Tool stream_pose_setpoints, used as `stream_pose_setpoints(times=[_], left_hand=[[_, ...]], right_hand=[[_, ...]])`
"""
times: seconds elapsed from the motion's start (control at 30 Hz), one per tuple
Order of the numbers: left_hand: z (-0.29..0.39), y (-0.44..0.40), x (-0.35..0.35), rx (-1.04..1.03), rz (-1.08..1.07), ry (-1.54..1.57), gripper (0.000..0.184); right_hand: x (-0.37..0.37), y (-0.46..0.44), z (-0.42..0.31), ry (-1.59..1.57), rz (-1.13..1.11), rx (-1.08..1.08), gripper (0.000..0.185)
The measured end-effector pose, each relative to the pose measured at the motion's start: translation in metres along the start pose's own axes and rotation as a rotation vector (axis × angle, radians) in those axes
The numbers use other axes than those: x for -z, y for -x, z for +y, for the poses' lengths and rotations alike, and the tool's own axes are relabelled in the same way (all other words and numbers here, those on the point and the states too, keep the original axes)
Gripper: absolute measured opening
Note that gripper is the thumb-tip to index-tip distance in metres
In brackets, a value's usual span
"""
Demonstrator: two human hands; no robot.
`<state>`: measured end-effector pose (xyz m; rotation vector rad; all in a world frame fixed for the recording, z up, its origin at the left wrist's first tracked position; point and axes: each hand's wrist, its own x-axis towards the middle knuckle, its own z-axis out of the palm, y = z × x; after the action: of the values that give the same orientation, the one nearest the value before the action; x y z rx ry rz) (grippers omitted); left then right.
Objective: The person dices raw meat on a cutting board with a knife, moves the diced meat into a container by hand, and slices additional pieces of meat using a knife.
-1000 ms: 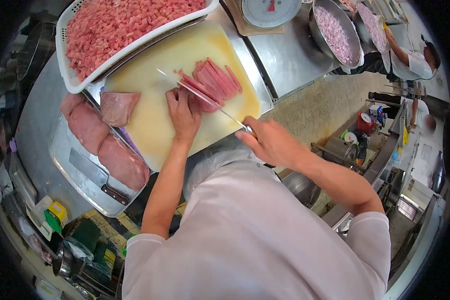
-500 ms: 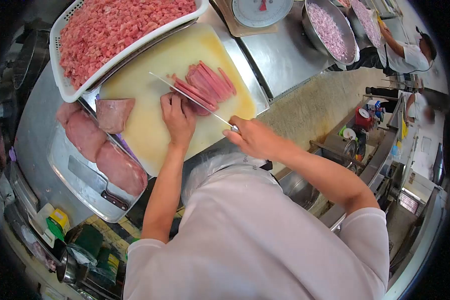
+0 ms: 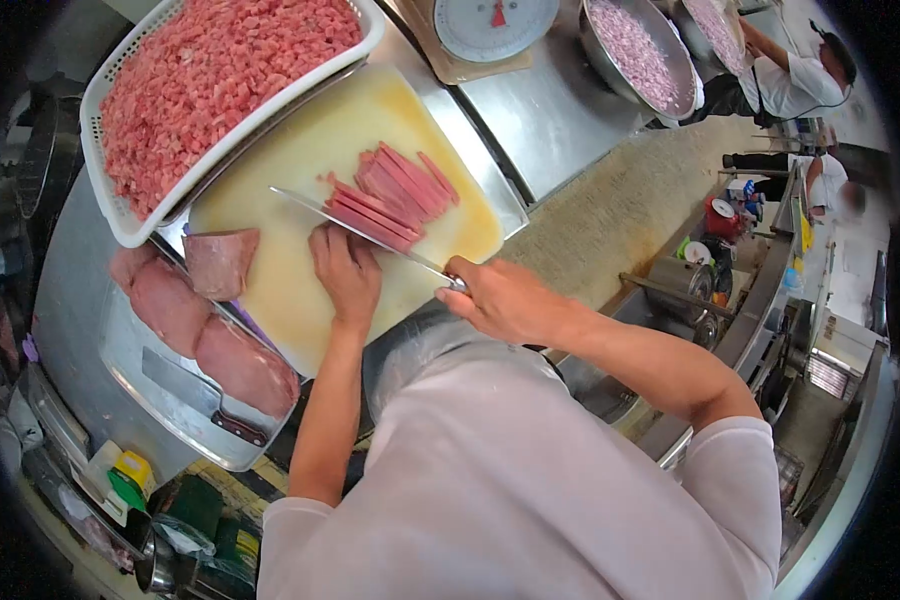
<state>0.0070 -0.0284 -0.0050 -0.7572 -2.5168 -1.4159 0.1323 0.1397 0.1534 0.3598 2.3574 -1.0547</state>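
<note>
Steel desk (image 3: 560, 130) under a pale cutting board (image 3: 290, 285), blade laid along the strips

Across the upper left of the frame, diced meat (image 3: 220, 90) fills a white basket (image 3: 120, 218); a dial scale (image 3: 495, 25) stands at the top, and a co-worker (image 3: 785, 90) is at the upper right.

Near the middle, the meat strips (image 3: 405, 190) lie fanned on the board. The right hand (image 3: 505, 300) keeps its grip closed round the handle of the knife (image 3: 355, 230), whose tip points to the upper left. Bent fingers of the left hand (image 3: 350, 280) sit just beside the blade's near side — whether that grip has hold of anything, I cannot tell.

Half a second ago some meat showed between blade and fingers; now none shows there. That seems to leave the strips all on the blade's far side — parted, as far as I can judge, from the left hand. Everything also sits lower and further left, as the view has shifted.

A thick meat block (image 3: 220, 262) rests at the board's left edge; larger pieces (image 3: 245, 365) and a cleaver (image 3: 180, 382) lie in the tray (image 3: 185, 430) at lower left.
</note>
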Motion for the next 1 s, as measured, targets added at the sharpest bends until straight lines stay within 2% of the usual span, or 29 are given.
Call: stream_pose_setpoints(times=[0.17, 0.3, 0.4, 0.5, 0.77, 1.0], left_hand=[[0.001, 0.000, 0.009, 0.004, -0.052, -0.011, 0.016], [0.003, 0.006, 0.011, -0.029, -0.020, 0.033, 0.017], [-0.003, 0.012, 0.012, 0.000, -0.026, 0.032, 0.017], [-0.001, 0.010, 0.012, -0.004, -0.039, 0.025, 0.015], [-0.009, 0.006, 0.013, -0.047, -0.074, 0.030, 0.009], [-0.003, 0.006, 0.012, -0.021, -0.005, 0.036, 0.009]], right_hand=[[-0.033, -0.060, 0.020, 0.058, 0.187, 0.176, 0.039], [-0.025, -0.045, 0.014, -0.027, 0.210, 0.202, 0.039], [0.003, 0.005, -0.013, -0.092, 0.060, 0.069, 0.040], [-0.004, 0.020, -0.006, 0.001, 0.005, -0.023, 0.041], [-0.048, -0.067, 0.020, 0.022, 0.239, 0.214, 0.039], [0.002, -0.007, 0.008, -0.235, 0.169, 0.082, 0.039]])
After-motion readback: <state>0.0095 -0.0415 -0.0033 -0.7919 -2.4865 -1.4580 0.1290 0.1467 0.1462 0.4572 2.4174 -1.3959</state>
